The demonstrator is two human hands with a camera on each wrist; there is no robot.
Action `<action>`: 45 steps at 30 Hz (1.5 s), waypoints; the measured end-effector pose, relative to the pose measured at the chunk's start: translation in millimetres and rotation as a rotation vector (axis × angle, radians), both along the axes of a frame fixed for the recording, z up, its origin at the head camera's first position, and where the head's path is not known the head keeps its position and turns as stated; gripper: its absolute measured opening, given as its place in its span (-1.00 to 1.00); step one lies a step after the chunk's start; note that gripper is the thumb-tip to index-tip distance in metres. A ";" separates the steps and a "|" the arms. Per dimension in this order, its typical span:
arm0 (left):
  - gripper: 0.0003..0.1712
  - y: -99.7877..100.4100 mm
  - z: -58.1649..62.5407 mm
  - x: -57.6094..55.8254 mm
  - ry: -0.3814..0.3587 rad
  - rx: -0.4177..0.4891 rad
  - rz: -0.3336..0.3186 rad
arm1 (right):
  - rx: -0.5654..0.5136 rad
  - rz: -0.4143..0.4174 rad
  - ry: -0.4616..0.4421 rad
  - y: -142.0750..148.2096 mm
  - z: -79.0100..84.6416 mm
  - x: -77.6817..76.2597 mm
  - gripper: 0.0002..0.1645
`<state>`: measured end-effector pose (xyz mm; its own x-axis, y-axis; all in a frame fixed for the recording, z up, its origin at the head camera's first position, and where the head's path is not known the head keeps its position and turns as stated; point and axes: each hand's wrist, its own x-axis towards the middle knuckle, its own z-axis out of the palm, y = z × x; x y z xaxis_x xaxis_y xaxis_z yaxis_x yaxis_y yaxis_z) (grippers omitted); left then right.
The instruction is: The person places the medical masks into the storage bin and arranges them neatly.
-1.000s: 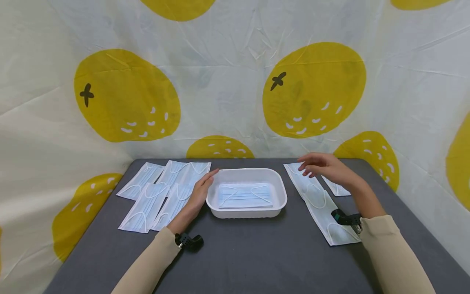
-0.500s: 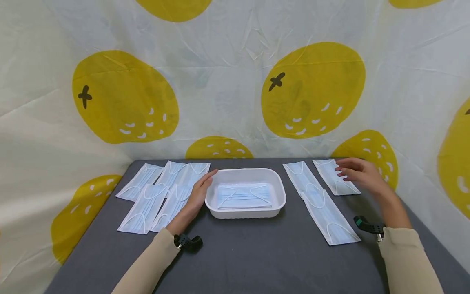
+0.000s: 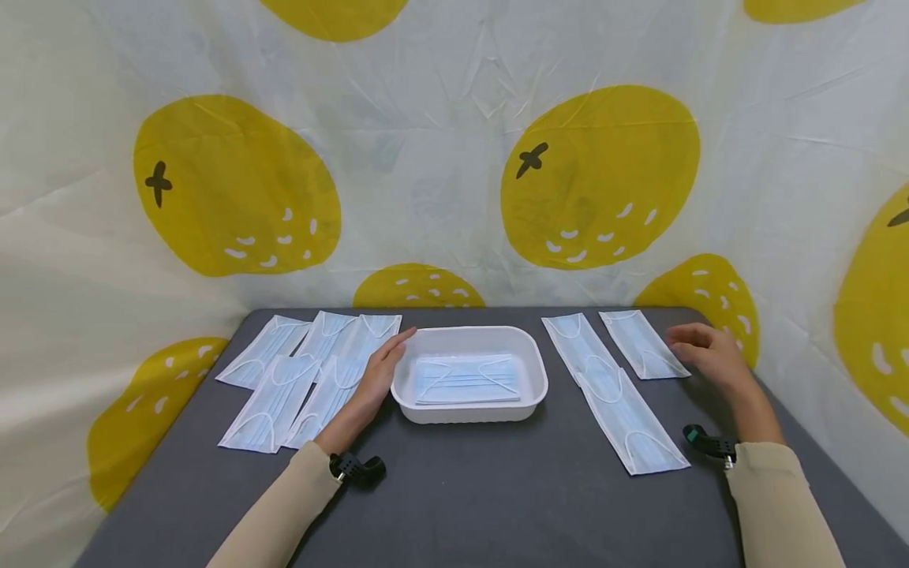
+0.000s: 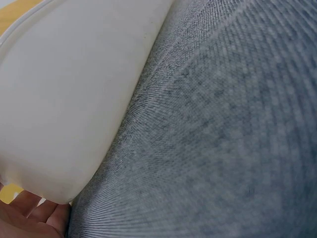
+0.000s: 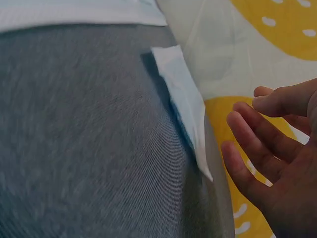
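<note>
A white rectangular tub (image 3: 469, 413) stands mid-table with a pleated blue face mask (image 3: 467, 379) lying inside. Against the tub's left side rests my left hand (image 3: 372, 379), fingers extended along its wall; in the left wrist view the fingers (image 4: 42, 210) touch the tub's end. My right hand (image 3: 712, 355) hovers just right of a single face mask (image 3: 642, 345) at the back right, holding nothing. In the right wrist view its loosely bent fingers (image 5: 265, 144) are apart from that mask (image 5: 183, 99).
Several face masks (image 3: 273, 402) lie overlapping left of the tub. Two more masks (image 3: 632, 426) form a slanting strip to its right. The grey table (image 3: 483, 505) ends at the back against a white curtain (image 3: 426, 158) with yellow fruit prints.
My right hand has moved right, from above the slanting mask strip to beyond the single mask at the back right. The left hand stays at the tub.
</note>
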<state>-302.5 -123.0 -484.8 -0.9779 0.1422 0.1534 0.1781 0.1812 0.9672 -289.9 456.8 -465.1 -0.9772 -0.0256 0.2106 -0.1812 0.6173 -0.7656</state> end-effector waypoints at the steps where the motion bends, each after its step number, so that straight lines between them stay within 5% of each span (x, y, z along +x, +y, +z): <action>1: -0.51 -0.3 0.2 0.0 -0.001 -0.004 0.001 | 0.010 -0.004 -0.005 0.9 -2.6 0.2 -0.54; 19: -0.50 2.2 4.2 1.7 -0.037 -0.003 -0.011 | 0.221 -0.094 -0.116 8.2 -24.6 -4.4 -0.52; 34: -0.50 1.6 0.7 -0.9 -0.044 0.013 -0.004 | 0.178 -0.034 -0.137 9.9 -17.0 0.8 -0.51; 45: -0.50 1.5 3.1 1.3 -0.040 -0.005 0.001 | 0.076 0.005 -0.269 13.2 -13.1 1.8 -0.42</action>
